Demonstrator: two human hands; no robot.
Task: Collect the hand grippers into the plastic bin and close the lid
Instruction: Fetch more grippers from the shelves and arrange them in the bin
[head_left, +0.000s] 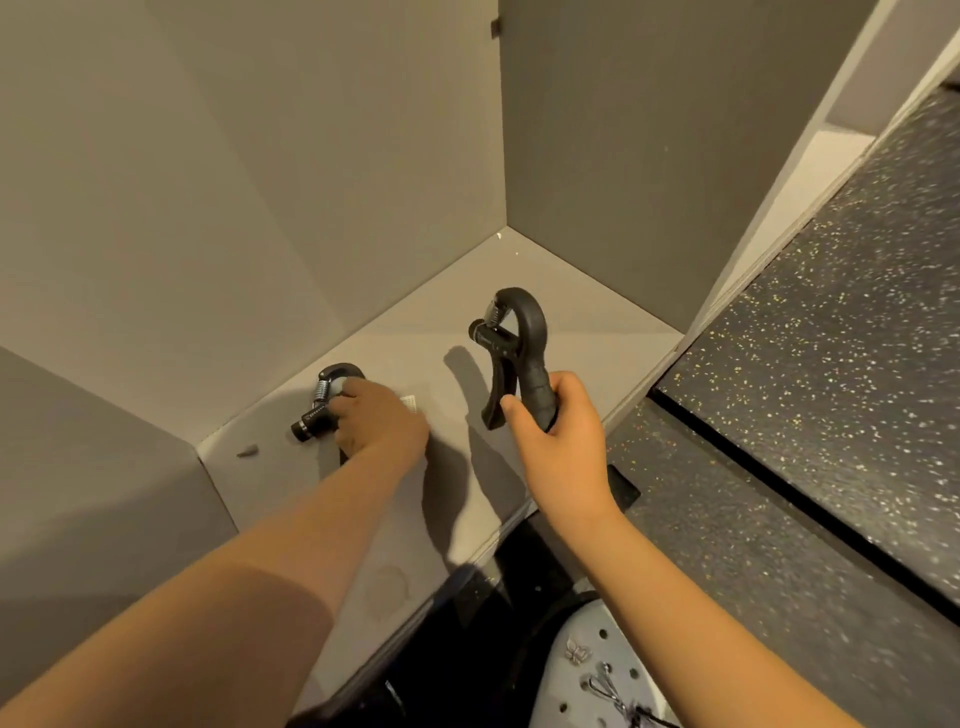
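Note:
Inside a grey cabinet, my right hand (553, 428) grips one handle of a black hand gripper (511, 345) and holds it upright above the cabinet floor, spring end up. My left hand (376, 418) lies over a second black hand gripper (322, 397) that rests on the cabinet floor (571, 312); its fingers curl round the handles, and only the spring and knob end show past them. No plastic bin or lid is in view.
Cabinet walls rise at the left and back, a side panel (597, 156) at the right. A small grey scrap (248, 451) lies on the cabinet floor at the left. Dark speckled flooring (805, 389) spreads to the right. A white perforated shoe (602, 670) shows at the bottom.

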